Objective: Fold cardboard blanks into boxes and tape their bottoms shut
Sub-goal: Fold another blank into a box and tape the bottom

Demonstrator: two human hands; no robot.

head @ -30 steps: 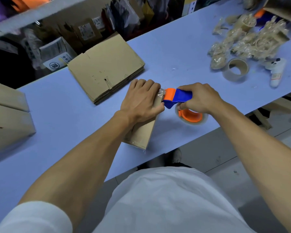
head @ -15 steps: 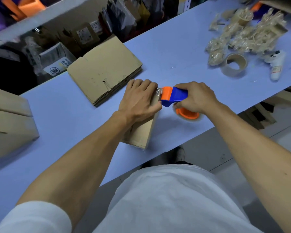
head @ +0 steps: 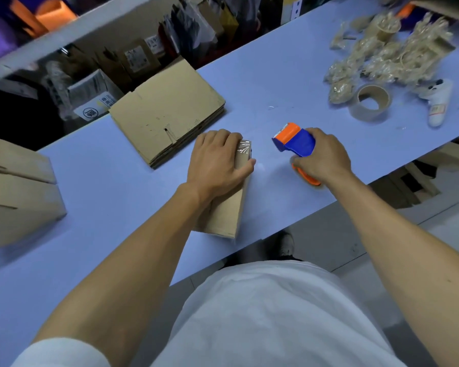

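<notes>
A small folded cardboard box (head: 227, 210) lies on the blue table (head: 117, 197) near its front edge, with clear tape crinkled over its far end. My left hand (head: 217, 162) rests flat on top of it, thumb over the right side. My right hand (head: 321, 154) grips a blue and orange tape dispenser (head: 293, 141), held just off the box's right, a clear gap between them. A stack of flat cardboard blanks (head: 167, 112) sits behind the box.
Finished cardboard boxes (head: 16, 192) stand at the far left. A nearly spent tape roll (head: 370, 102), a white tool (head: 439, 102) and a pile of crumpled used tape (head: 390, 54) lie at the back right. Shelves with packages sit beyond the table's far edge.
My right hand has pulled the tape dispenser away from the box's end to the right, leaving the tape stuck down. My left hand stays pressed on the box.
</notes>
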